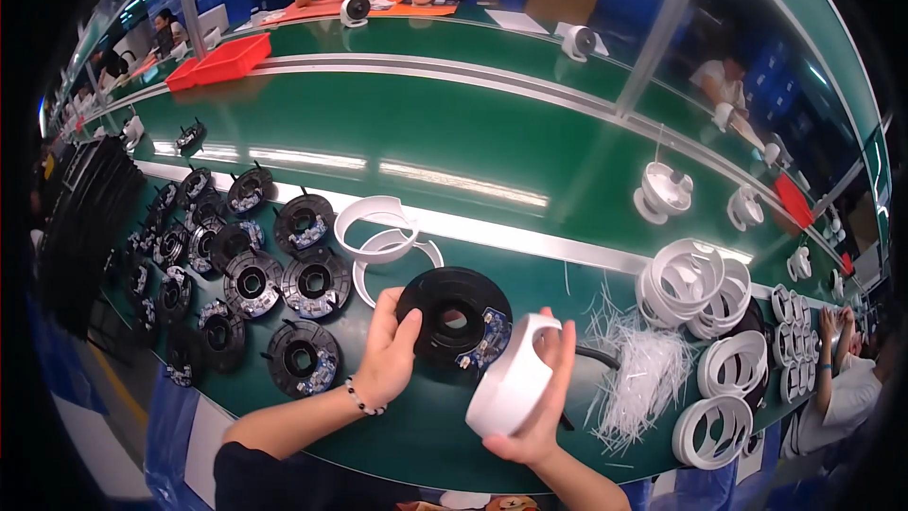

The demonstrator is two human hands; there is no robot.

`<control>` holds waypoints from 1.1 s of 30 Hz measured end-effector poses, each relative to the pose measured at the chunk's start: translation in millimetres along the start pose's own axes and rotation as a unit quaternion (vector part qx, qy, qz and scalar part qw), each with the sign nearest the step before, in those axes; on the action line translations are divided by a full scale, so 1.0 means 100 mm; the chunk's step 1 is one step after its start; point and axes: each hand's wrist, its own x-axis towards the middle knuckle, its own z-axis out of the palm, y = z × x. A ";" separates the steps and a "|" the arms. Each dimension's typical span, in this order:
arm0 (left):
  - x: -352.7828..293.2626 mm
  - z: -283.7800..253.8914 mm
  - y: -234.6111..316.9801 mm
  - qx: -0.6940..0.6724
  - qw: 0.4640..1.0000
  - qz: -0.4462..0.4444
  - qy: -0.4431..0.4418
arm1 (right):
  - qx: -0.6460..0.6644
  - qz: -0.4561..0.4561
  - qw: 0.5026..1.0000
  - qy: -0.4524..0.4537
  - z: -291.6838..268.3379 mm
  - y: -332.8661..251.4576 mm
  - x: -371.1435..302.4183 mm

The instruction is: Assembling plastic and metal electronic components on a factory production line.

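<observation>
My left hand [387, 348], with a beaded bracelet at the wrist, grips the left rim of a round black plastic disc [431, 308]. The disc has a hole in the middle and a blue circuit board on its lower right. In my right hand [546, 414] is a white plastic ring housing [502, 399], tilted, with a cut-out at its top. Its upper edge comes close to the circuit board; whether they touch I cannot tell. Just beyond my left hand, two white rings [376, 229] lie on the green bench.
Many black discs with circuit boards [253, 283] cover the bench at left. To the right are a heap of thin white strips [649, 374] and stacked white rings [679, 282]. Behind runs a green conveyor [454, 147] carrying white assemblies [663, 192]. Other people work across it and at far right.
</observation>
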 end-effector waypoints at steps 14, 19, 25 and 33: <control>-0.06 -0.04 -0.18 -0.353 0.871 -0.308 -0.146 | -0.326 0.032 0.937 -0.117 0.08 -0.04 0.09; -0.05 0.01 -0.16 -0.308 0.896 -0.294 -0.124 | -0.337 0.036 0.935 -0.103 0.09 -0.06 0.14; -0.10 -0.04 -0.24 -0.341 0.877 -0.322 -0.105 | -0.372 0.072 0.917 -0.126 0.18 -0.01 0.10; -0.12 -0.03 -0.27 -0.292 0.910 -0.289 -0.061 | -0.416 0.066 0.896 -0.143 0.27 0.05 0.09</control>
